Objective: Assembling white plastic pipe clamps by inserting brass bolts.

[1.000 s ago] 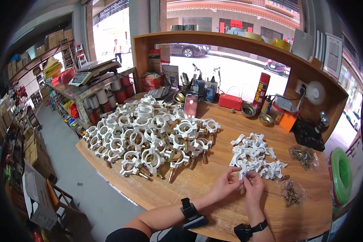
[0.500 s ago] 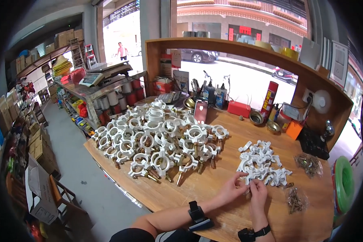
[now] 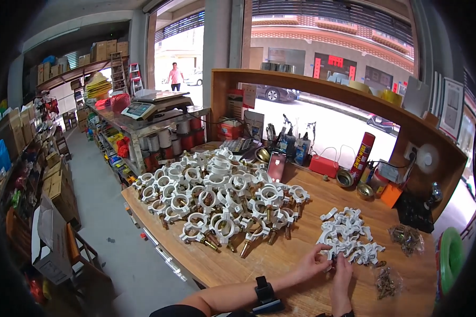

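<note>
My left hand and my right hand meet at the near edge of a small heap of white plastic clamp halves. Both have thumb and fingers pinched together around something small and dark, mostly covered by the fingertips, so its kind is unclear. To the left lies a large pile of round white pipe clamps, many with brass-coloured anchor bolts sticking out. Two clear plastic bags of small metal fasteners, a nearer bag and a farther bag, rest to the right of my hands.
The wooden table has a raised shelf frame at its back. Before it stand a phone, a red box, a red spray can and brass-coloured cups. Green coiled hose is at the right edge.
The whole view has shifted, with the table sitting lower and slightly farther right in the picture. My hands stay pinched together beside the clamp halves. A person outside has walked a little.
</note>
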Motion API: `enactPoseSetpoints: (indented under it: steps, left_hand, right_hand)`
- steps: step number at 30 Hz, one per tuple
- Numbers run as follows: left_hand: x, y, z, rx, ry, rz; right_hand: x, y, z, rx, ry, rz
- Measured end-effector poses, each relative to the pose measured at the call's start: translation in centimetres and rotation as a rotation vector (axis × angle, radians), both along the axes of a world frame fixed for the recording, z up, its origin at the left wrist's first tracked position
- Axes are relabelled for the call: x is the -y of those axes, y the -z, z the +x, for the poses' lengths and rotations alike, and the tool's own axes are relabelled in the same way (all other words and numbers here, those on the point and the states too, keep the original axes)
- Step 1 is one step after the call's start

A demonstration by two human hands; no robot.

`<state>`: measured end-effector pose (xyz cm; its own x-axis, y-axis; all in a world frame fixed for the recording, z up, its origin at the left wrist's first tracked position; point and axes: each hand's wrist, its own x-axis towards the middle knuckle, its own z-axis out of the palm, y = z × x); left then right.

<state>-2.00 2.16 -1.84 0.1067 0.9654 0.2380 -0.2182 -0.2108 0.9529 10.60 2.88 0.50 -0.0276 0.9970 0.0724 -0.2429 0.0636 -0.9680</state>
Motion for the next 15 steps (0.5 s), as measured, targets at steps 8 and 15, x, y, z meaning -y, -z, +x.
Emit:
enactPoseSetpoints:
  steps: [8, 15]
  left_hand:
    - [0.3, -0.7, -0.1, 0.0, 0.036, -0.107]
    - [-0.3, 0.1, 0.0, 0.056, 0.044, -0.031]
  right_hand:
    - [-0.3, 0.6, 0.6, -0.045, 0.018, -0.021]
    - [-0.8, 1.3, 0.6, 0.037, 0.009, 0.082]
